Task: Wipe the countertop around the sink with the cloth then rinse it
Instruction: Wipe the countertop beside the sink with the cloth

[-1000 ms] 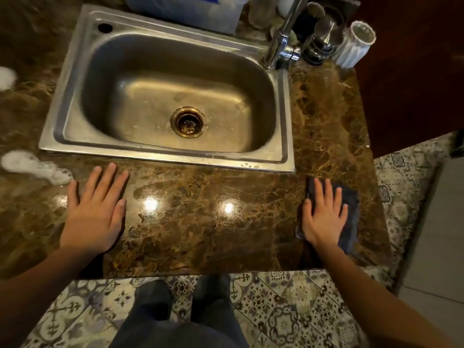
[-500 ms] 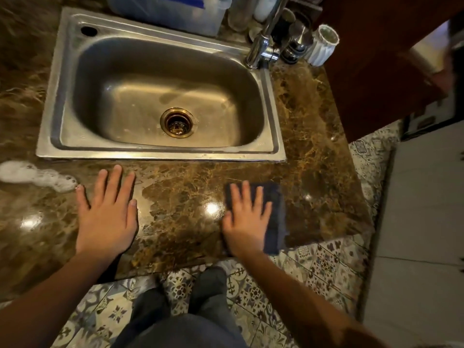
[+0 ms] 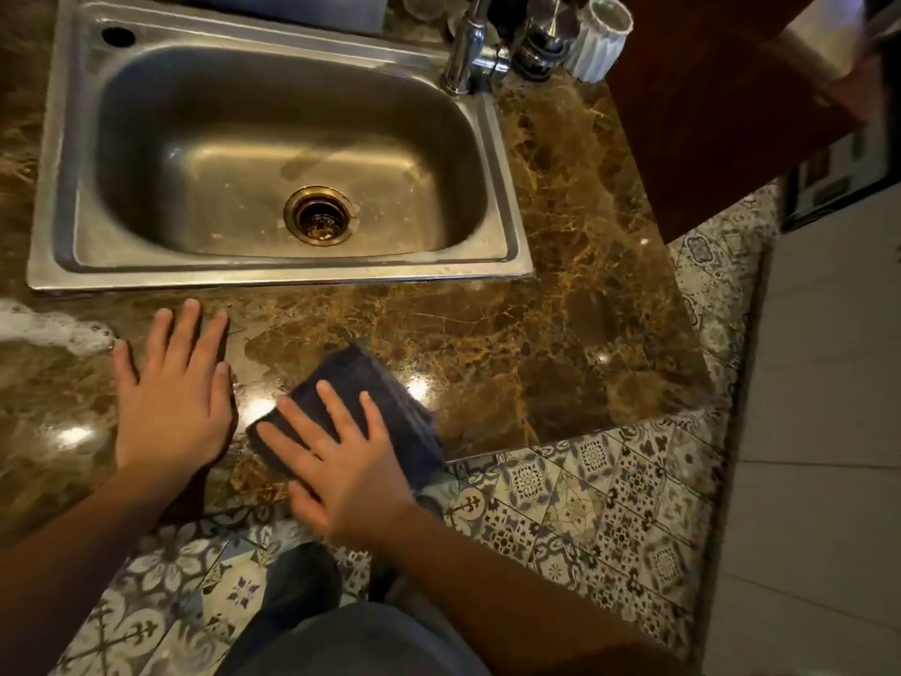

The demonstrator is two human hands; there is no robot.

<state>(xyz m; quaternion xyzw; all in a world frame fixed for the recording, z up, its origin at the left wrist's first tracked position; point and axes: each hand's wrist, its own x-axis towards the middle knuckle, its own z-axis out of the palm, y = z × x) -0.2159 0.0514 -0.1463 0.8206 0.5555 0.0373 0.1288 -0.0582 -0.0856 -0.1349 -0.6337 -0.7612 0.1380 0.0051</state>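
Foam (image 3: 53, 329) lies left of both hands on the tabletop (image 3: 560, 334). Right hand (image 3: 341, 461) presses flat, fingers spread, on the cloth (image 3: 385, 397) near the front edge; left hand (image 3: 170, 397), nearer the foam, rests flat and empty.

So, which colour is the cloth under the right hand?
Dark blue-grey cloth, seen in the head view.

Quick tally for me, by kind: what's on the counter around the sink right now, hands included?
Hands: 2, left hand flat on the countertop, right hand flat on the cloth
Cloths: 1, dark cloth
Foam patches: 1
White ribbed cups: 1
Faucets: 1
Total: 6
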